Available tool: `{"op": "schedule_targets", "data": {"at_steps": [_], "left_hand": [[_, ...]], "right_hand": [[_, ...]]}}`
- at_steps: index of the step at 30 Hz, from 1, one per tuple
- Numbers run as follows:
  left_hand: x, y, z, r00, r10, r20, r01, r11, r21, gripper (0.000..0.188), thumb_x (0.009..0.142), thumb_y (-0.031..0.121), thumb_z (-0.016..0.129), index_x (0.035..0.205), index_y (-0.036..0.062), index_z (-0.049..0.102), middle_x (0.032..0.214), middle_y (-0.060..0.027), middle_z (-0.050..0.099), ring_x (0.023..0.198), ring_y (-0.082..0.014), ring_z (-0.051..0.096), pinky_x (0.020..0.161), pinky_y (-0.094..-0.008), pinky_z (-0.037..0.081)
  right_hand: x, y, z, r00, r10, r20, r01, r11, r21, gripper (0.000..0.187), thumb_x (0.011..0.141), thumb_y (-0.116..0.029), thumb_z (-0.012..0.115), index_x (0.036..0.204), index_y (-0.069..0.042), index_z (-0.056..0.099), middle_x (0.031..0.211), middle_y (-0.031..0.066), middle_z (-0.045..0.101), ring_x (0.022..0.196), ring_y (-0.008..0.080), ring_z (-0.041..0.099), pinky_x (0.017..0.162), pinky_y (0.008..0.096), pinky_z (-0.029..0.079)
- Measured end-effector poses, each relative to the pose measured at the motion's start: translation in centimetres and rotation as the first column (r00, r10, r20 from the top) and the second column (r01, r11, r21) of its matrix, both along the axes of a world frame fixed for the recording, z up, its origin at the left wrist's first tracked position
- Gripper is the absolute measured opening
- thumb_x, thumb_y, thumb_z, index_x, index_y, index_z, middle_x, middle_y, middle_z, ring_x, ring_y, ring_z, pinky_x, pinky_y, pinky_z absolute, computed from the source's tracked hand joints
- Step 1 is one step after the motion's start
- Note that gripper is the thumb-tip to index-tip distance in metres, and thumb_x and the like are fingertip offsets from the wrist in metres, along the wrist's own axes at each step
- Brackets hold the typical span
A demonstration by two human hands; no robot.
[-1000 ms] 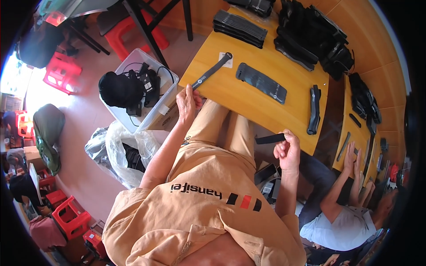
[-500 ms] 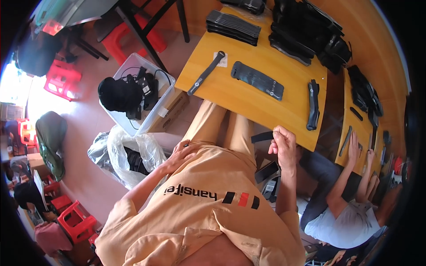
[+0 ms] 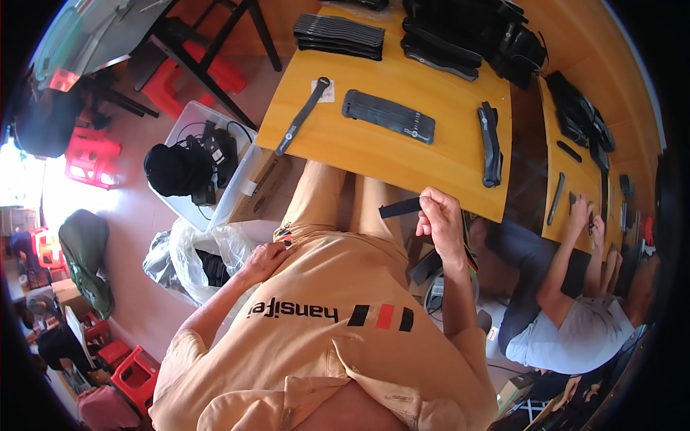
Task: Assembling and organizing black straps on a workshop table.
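My right hand is raised beside the table's front edge, its fingers pinching a short black strap. The strap's free end points left over my thigh. My left hand rests on my clothing at the left hip, fingers laid against the fabric and holding nothing that I can see. Ahead on the yellow wooden table lies a single dark strap on the left. A flat stack of dark straps is in the middle, and a folded strap bundle lies on the right.
At the table's back are a tall strap stack and a heap of black pieces. A clear plastic box and plastic bag stand at the left. On the right, a co-worker in a grey shirt sits at another table.
My view has shifted, so the table sits further left and higher. My right hand still pinches the strap. The left hand's fingers look more bent at the hip. The co-worker's hands have come closer together.
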State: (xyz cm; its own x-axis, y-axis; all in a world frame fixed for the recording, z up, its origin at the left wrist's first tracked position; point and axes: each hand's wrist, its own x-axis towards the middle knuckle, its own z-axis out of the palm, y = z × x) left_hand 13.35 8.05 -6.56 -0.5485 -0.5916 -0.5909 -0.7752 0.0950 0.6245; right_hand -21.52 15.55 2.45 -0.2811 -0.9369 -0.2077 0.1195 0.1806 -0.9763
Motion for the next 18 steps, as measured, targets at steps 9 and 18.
{"op": "schedule_targets", "data": {"at_steps": [9, 18], "left_hand": [[-1.6, -1.7, 6.5, 0.918, 0.036, -0.396, 0.183, 0.845, 0.502, 0.033, 0.093, 0.027, 0.051, 0.107, -0.0008, 0.060, 0.085, -0.0106, 0.063, 0.084, -0.0167, 0.056, 0.076, -0.0314, 0.045], [-0.3, -0.7, 4.3, 0.886, -0.157, -0.437, 0.276, 0.934, 0.225, 0.044, 0.092, 0.027, 0.049, 0.126, 0.0000, 0.047, 0.114, -0.0155, 0.059, 0.102, -0.0200, 0.055, 0.091, -0.0320, 0.040]], "right_hand": [[0.2, 0.6, 0.5, 0.999, -0.033, -0.039, 0.034, 0.999, 0.014, 0.025, 0.090, -0.011, 0.046, 0.065, -0.007, 0.046, 0.054, -0.0037, 0.040, 0.043, 0.0018, 0.037, 0.041, 0.0194, 0.041], [0.6, 0.0, 0.3, 0.998, -0.053, -0.031, 0.055, 0.997, 0.046, 0.025, 0.090, -0.013, 0.047, 0.065, -0.006, 0.046, 0.053, -0.0036, 0.040, 0.042, 0.0022, 0.036, 0.041, 0.0196, 0.041]]}}
